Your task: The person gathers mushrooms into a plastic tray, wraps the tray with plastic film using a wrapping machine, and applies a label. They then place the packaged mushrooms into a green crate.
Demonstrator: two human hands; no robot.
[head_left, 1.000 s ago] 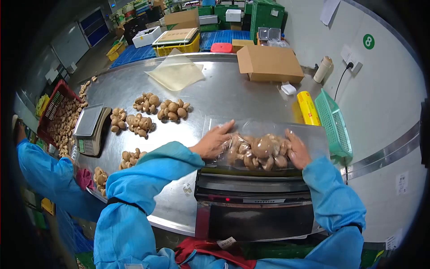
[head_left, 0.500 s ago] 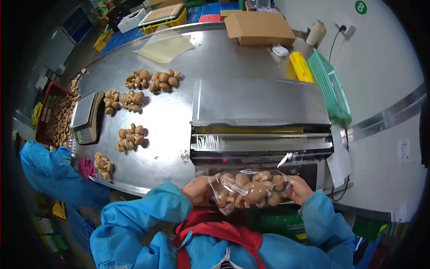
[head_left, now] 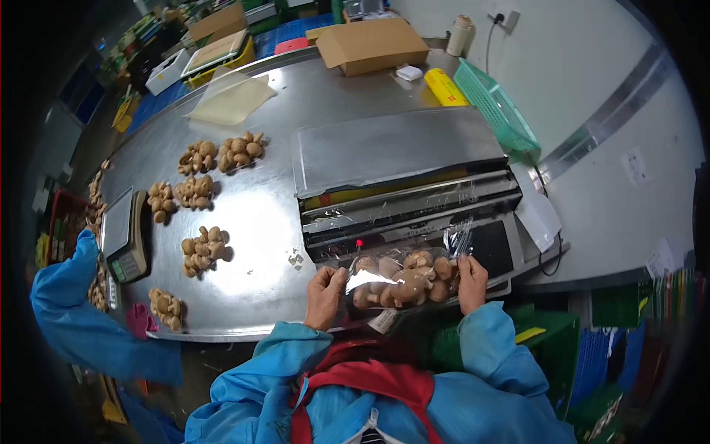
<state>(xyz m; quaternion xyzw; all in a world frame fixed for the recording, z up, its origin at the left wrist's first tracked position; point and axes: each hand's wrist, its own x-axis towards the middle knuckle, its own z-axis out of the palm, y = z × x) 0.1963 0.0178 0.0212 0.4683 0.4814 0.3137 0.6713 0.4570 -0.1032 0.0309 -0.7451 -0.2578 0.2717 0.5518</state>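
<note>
In front of the worker's red apron (head_left: 370,381), the left hand (head_left: 323,297) had its fingers and thumb closed on one end of a film-wrapped mushroom pack (head_left: 403,285), and the right hand (head_left: 473,285) pinched the clear film at the other end. The pack was between them, over the front of the film-wrapping machine (head_left: 403,192); whether it rested there I couldn't tell. A small red light (head_left: 359,243) glowed on the machine. Leftward, a mushroom pile (head_left: 166,308) sat beside a magenta cloth (head_left: 139,320) near the table edge, with another cluster (head_left: 204,251) beyond. A second person's blue sleeve (head_left: 66,296) came near the digital scale (head_left: 129,263). Farther along, four more heaps (head_left: 195,192) were grouped on the steel table (head_left: 259,296). Past them lay a pale sheet (head_left: 233,100), and over to the right a yellow box (head_left: 446,87), a green basket (head_left: 495,107), an open cardboard box (head_left: 373,46) and a pale bottle (head_left: 459,35).
</note>
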